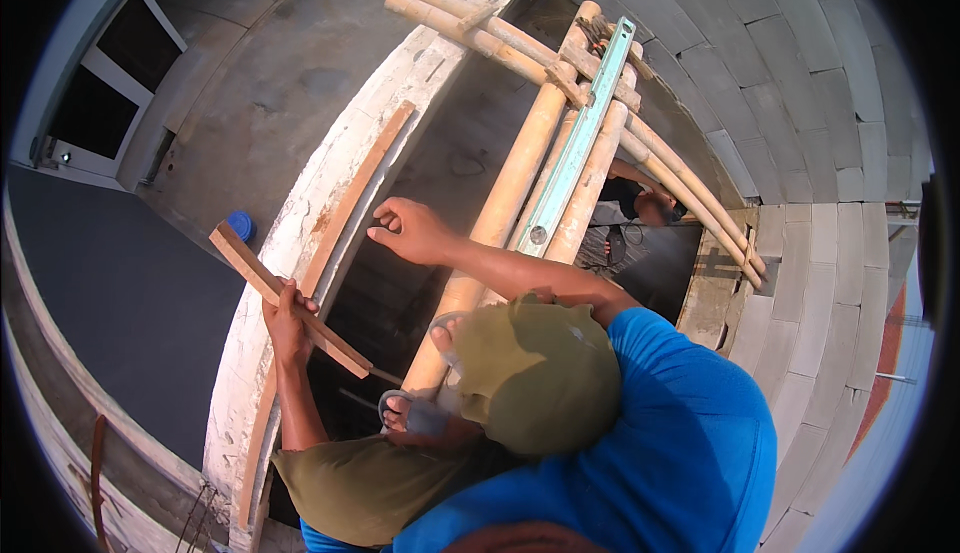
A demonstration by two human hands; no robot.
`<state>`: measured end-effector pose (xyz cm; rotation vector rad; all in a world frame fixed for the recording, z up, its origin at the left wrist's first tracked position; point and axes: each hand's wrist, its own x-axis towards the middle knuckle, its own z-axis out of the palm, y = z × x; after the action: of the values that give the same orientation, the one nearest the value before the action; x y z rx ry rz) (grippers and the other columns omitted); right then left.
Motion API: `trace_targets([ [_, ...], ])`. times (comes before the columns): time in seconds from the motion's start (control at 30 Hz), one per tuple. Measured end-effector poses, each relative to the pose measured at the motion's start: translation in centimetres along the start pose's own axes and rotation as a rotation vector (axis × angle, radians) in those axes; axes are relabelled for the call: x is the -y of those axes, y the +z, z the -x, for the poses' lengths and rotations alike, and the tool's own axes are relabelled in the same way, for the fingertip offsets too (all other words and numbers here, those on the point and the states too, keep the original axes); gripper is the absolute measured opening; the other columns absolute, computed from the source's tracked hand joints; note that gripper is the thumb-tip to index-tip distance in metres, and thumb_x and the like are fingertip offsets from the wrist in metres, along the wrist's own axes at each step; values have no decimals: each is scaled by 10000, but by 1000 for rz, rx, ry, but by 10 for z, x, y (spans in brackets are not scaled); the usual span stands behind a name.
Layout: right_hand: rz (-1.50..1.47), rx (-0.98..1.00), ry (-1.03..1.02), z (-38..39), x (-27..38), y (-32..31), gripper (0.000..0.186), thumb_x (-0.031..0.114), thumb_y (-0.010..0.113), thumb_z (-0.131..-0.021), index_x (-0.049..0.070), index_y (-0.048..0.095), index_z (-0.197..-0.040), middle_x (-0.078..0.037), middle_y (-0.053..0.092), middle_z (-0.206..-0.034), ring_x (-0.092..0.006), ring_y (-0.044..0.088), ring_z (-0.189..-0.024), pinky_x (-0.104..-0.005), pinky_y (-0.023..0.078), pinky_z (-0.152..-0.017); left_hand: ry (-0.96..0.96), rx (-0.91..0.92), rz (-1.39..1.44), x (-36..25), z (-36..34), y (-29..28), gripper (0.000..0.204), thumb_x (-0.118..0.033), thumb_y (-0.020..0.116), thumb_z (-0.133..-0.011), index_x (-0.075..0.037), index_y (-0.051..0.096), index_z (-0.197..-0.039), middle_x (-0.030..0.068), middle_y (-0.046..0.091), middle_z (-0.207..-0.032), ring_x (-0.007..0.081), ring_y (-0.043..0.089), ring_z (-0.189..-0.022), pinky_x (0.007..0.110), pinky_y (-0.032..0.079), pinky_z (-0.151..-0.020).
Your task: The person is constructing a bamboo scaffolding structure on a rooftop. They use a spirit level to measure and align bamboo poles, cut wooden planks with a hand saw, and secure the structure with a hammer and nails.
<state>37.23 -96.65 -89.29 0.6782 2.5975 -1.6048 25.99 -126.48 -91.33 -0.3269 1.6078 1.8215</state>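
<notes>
My left hand point(288, 318) grips a short wooden batten point(245, 253), held diagonally over the white concrete beam point(265, 303). A long thin wood strip point(355, 183) lies along that beam. My right hand point(410, 231) is held out beside the strip, fingers curled; I cannot make out whether something small is in them. My sandalled feet point(400, 413) are on thick bamboo poles point(520, 183) over a dark opening. A teal spirit level point(590, 123) lies lengthwise on the poles to the right of my right hand.
Another person point(635, 213) is low down beneath the poles at the right. Crossed bamboo point(480, 38) spans the far end. A block wall point(800, 73) rises at the right. A white door point(110, 83) and a blue round container point(240, 223) are at the left.
</notes>
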Motion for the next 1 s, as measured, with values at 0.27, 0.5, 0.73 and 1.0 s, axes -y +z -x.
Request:
trace_targets([
  [0.27, 583, -891, 949, 12, -141, -228, 1057, 590, 853, -833, 129, 366, -1650, -180, 363, -1665, -391, 361, -1531, -626, 365, -1179, -140, -201, -229, -13, 43, -93, 223, -263, 695, -1082, -90, 554, -1084, -10, 496, -746, 99, 487, -551, 284, 433, -498],
  [0.5, 482, -827, 1009, 22, -205, -231, 1201, 405, 887, -801, 146, 140, -1705, -335, 512, -1528, -501, 566, -1388, -549, 452, -1213, -207, -257, -319, 35, 114, -118, 240, -284, 722, -1078, -91, 585, -1112, -16, 513, -726, 89, 462, -538, 287, 398, -489],
  [0.73, 102, -979, 1010, 25, -193, -232, 799, 215, 824, -740, -109, 422, -1350, -318, 663, -1293, -413, 694, -1153, -478, 579, -1024, -224, -302, -391, 68, 154, -128, 277, -303, 730, -1070, -75, 572, -1059, -21, 505, -697, 91, 474, -552, 309, 400, -498],
  [1.0, -156, -1053, 651, 19, -118, -219, 489, 104, 751, -766, -205, 607, -1116, -256, 643, -1204, -377, 703, -896, -469, 682, -708, -229, -382, -585, 85, 169, -141, 436, -400, 748, -1026, -5, 637, -1171, 162, 691, -936, 252, 651, -857, 431, 533, -822],
])
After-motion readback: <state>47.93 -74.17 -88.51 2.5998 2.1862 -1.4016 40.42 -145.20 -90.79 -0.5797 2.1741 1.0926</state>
